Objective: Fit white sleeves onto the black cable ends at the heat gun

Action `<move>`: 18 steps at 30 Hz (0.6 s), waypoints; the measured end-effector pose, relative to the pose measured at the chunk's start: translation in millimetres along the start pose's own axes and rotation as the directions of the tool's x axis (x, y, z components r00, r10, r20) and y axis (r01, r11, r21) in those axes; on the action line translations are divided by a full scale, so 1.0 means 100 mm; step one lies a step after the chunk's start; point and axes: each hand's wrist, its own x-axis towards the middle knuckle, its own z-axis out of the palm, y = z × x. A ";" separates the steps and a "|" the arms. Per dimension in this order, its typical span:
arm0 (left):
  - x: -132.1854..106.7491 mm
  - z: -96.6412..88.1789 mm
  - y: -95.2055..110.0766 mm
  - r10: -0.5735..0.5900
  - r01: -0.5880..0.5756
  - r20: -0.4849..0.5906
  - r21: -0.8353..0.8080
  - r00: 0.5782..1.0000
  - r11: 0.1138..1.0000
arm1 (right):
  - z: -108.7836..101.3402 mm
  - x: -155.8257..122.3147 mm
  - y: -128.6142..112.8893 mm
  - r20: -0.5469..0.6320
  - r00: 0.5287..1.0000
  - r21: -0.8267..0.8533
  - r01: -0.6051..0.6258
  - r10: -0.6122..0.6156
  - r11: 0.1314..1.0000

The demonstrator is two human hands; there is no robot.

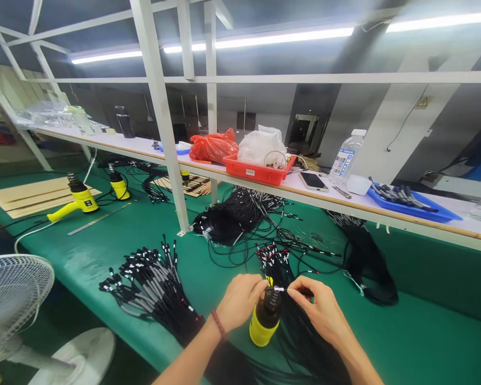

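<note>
My left hand (240,302) and my right hand (318,310) pinch the two ends of a thin black cable with a white sleeve (278,289). They hold it just above the nozzle of an upright yellow and black heat gun (265,318) standing on the green bench mat (404,331). A red band circles my left wrist. Behind my hands lies a bundle of black cables with red and white tips (274,256). Both hands have their fingers closed on the cable.
A bundle of grey and black finished cables (152,280) lies to the left, coiled black cable (232,216) farther back. Two more heat guns (80,200) stand at far left. The shelf holds a red tray (258,171), phone (312,181), water bottle (347,155), blue tray (409,200). A white fan (12,299) is near left.
</note>
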 end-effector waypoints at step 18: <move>0.00 0.02 0.01 -0.005 0.006 -0.053 0.027 0.999 1.000 | -0.03 -0.02 0.06 0.022 0.999 -0.091 0.026 -0.024 0.995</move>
